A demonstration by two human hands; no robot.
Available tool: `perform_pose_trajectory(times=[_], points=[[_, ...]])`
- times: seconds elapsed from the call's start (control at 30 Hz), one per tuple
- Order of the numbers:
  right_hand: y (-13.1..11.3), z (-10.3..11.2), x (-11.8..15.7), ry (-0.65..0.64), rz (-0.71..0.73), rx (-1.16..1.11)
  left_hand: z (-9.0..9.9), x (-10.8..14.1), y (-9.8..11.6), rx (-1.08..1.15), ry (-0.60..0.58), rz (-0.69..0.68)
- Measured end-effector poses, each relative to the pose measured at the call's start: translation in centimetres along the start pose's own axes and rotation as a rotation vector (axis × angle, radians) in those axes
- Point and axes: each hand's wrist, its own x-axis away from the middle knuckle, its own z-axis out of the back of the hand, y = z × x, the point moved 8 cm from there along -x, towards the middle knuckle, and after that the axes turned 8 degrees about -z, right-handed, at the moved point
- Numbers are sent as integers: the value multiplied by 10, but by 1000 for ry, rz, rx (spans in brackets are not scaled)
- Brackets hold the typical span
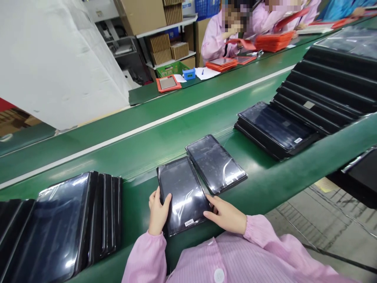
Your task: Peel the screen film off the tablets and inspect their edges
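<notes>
A black tablet-like panel (182,192) with a glossy screen and a small white label lies in front of me, its near end by my body. My left hand (159,210) grips its left edge, thumb on top of the screen. On the right edge, my right hand (225,212) holds the same panel, its fingers partly hidden at the side. Just beyond, to the right, a second glossy panel (216,163) lies flat on the green work surface (141,196), close beside the first.
Leaning black panels (108,212) fill the left. On the right stand a stack of panels (277,125) and a taller slanted pile (330,82). Across the bench, people in pink (213,43) handle red-orange sleeves (273,41). A blue box (189,74) stands near a green crate (171,69).
</notes>
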Motion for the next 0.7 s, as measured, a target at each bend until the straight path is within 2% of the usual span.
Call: perform_pose_trajectory(times=[0.1, 0.23, 0.3, 0.4, 0.47, 0.5, 0.57, 0.63, 0.7], points=[[-3, -4, -4, -16, 33, -80, -10, 13, -1, 289, -30, 60], [-3, -10, -4, -38, 58, -213, -3, 29, -14, 641, 77, 255], [-7, -13, -1, -56, 82, -298, 3, 35, -22, 715, 93, 395], [-21, -16, 4, -126, 157, -446, 3, 44, -24, 751, 22, 622], [-32, -9, 6, -126, 242, -553, 0, 46, -16, 745, -12, 680], [-35, -1, 5, -90, 279, -589, -2, 44, -10, 735, -12, 658], [-33, 22, 1, 42, 309, -608, -6, 34, 4, 684, 17, 525], [-20, 47, -6, 195, 282, -581, -15, 18, 23, 586, 10, 315], [-3, 74, -11, 348, 242, -566, -32, -1, 47, 435, -78, 90]])
